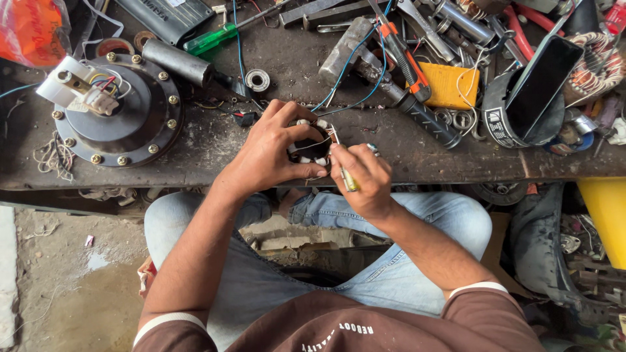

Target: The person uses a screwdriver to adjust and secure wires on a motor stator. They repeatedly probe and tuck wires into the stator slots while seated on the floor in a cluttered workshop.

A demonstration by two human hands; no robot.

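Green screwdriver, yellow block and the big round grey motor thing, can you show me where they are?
Green screwdriver (210, 40), head view, on its handle.
Yellow block (450, 86), head view, on its flat top.
Round grey motor housing (140, 117), head view, on its dark dome.

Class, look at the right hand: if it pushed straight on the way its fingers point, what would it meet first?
Probably the small round wound part held by the left hand; the right hand already nearly touches it.

The scene is lit by soft, even daylight, and only faint shadows are cast under the hands onto the dark worktop (215, 156). No harsh glare is seen. Focus is held sharply at the centre, while wide-angle bending and slight softening are noticed towards the edges.
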